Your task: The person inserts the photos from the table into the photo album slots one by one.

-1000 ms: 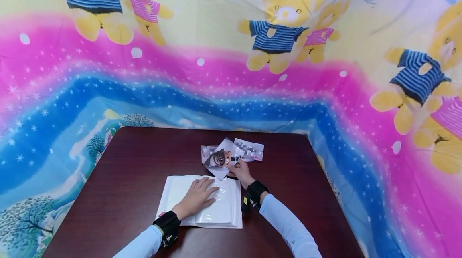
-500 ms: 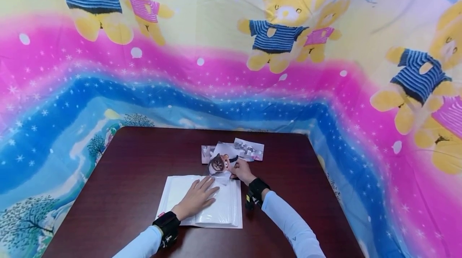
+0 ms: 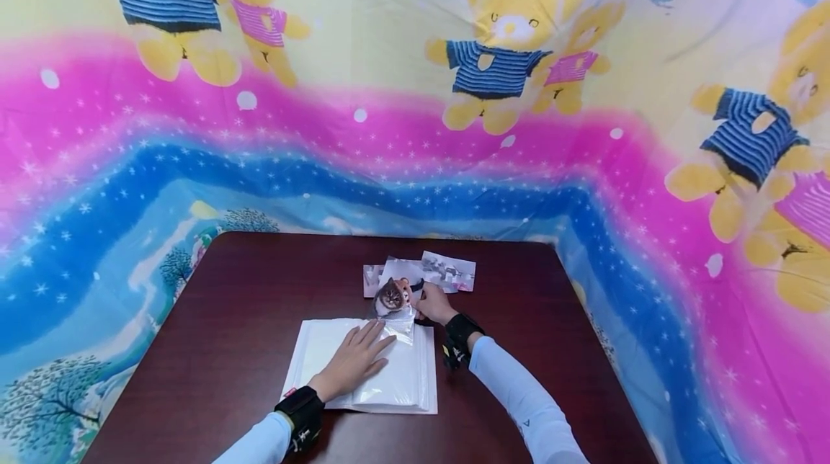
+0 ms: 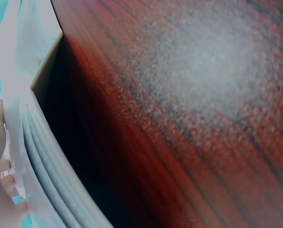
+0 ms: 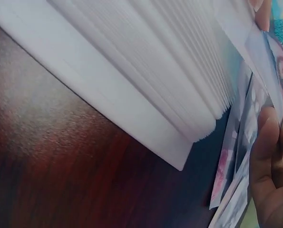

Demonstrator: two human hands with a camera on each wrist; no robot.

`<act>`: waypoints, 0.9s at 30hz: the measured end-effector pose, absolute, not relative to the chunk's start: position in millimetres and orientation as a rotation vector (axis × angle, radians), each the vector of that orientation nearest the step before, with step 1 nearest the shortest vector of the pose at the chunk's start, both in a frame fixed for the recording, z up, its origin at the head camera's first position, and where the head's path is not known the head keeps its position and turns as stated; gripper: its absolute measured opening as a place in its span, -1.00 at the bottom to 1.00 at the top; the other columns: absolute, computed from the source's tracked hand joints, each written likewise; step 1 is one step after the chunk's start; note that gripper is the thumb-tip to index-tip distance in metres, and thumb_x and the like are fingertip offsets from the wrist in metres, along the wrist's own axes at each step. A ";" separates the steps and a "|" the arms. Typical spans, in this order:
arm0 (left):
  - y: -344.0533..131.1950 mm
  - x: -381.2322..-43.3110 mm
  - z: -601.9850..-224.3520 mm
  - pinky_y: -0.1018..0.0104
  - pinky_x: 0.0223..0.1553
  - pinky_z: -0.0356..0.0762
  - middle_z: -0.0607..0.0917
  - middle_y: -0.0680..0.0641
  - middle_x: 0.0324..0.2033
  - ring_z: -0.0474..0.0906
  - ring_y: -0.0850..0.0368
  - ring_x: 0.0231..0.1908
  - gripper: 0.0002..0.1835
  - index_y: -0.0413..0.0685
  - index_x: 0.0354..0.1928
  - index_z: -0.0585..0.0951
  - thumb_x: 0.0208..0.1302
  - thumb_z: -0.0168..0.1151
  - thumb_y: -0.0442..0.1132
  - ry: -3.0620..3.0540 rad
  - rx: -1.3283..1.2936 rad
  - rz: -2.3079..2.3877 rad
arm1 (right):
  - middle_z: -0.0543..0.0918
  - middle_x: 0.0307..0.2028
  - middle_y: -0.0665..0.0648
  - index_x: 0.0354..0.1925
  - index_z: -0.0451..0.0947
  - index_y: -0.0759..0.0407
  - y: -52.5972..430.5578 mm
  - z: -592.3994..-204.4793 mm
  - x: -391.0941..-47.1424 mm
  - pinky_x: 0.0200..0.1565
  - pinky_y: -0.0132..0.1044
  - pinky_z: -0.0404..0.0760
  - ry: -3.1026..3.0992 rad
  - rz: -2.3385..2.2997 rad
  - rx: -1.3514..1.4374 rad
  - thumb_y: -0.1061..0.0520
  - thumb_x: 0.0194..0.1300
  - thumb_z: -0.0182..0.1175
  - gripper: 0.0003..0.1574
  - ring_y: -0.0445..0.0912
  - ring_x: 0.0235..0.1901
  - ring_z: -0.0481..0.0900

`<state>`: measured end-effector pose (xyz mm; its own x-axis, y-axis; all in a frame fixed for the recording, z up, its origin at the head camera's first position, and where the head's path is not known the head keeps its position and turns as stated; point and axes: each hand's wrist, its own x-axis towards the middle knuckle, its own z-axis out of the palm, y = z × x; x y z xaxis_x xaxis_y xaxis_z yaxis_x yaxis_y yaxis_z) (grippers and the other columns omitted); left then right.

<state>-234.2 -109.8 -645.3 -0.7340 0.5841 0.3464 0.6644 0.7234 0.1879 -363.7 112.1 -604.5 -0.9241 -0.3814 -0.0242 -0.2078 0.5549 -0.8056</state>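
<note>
Tabletop (image 3: 259, 284), cat photo (image 3: 390, 298) in right hand (image 3: 436, 304)

Pale blue sleeves (image 3: 528, 399) run toward black wristbands (image 3: 301, 408).

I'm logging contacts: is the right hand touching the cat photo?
Touching. The right wrist view shows the right hand pinching the edge of the cat photo.
</note>
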 end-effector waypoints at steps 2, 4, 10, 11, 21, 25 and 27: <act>-110.2 -232.7 -644.0 -0.31 0.26 0.20 0.32 -0.39 0.36 0.23 -0.34 0.35 -0.50 -0.10 0.35 0.46 0.43 0.16 -0.11 -2.689 -0.970 -0.457 | 0.60 -0.71 0.24 -0.54 0.43 0.35 109.1 -601.9 -364.5 -0.54 -0.26 0.61 2.608 -1.245 -0.509 0.43 0.26 0.18 -0.76 -0.01 -0.70 0.61; -110.8 -231.3 -642.8 -0.30 0.28 0.17 0.31 -0.39 0.37 0.21 -0.33 0.36 -0.50 -0.09 0.36 0.45 0.44 0.15 -0.11 -2.713 -0.958 -0.466 | 0.59 -0.69 0.24 -0.42 0.46 0.39 106.0 -599.4 -365.1 -0.57 -0.28 0.58 2.603 -1.203 -0.548 0.46 0.22 0.17 -0.89 0.05 -0.68 0.62; -113.2 -228.6 -643.4 -0.27 0.33 0.13 0.28 -0.38 0.39 0.14 -0.32 0.40 -0.54 -0.06 0.34 0.47 0.48 0.10 -0.11 -2.770 -0.928 -0.462 | 0.55 0.04 0.48 0.30 0.31 0.43 97.7 -591.5 -366.5 -0.15 -0.13 0.62 2.460 -1.278 -0.581 0.44 0.18 0.25 -0.28 0.29 0.04 0.56; -113.1 -227.8 -643.7 -0.28 0.32 0.14 0.29 -0.39 0.38 0.15 -0.34 0.39 -0.55 -0.07 0.32 0.49 0.47 0.10 -0.11 -2.759 -0.928 -0.458 | 0.42 0.20 0.51 0.40 0.18 0.42 96.6 -590.6 -367.2 -0.05 -0.06 0.60 2.396 -1.358 -0.547 0.44 0.18 0.25 -0.15 0.31 0.19 0.44; -111.8 -201.5 -632.3 -0.38 0.19 0.27 0.34 -0.36 0.35 0.21 -0.36 0.35 -0.51 0.02 0.28 0.54 0.41 0.15 0.06 -2.658 -1.097 -0.471 | 0.40 -0.02 0.32 0.49 0.11 0.16 97.9 -585.0 -375.8 -0.41 -0.20 0.31 2.310 -1.644 -0.510 0.36 0.50 -0.06 -0.34 0.00 -0.42 0.31; -115.3 -192.1 -630.1 -0.33 0.16 0.33 0.33 -0.31 0.37 0.21 -0.29 0.36 -0.45 0.08 0.30 0.53 0.38 0.16 0.17 -2.651 -1.186 -0.468 | 0.47 -0.13 0.36 0.41 0.22 0.24 102.7 -582.9 -371.2 -0.31 -0.09 0.50 2.264 -1.663 -0.506 0.38 0.50 -0.04 -0.43 0.09 -0.33 0.47; -116.8 -189.9 -630.8 -0.29 0.14 0.37 0.36 -0.30 0.36 0.24 -0.29 0.35 -0.44 0.09 0.28 0.54 0.35 0.19 0.18 -2.619 -1.208 -0.441 | 0.49 -0.12 0.46 0.37 0.26 0.28 103.7 -578.5 -365.5 -0.17 0.08 0.58 2.226 -1.679 -0.505 0.39 0.49 -0.04 -0.48 0.25 -0.21 0.52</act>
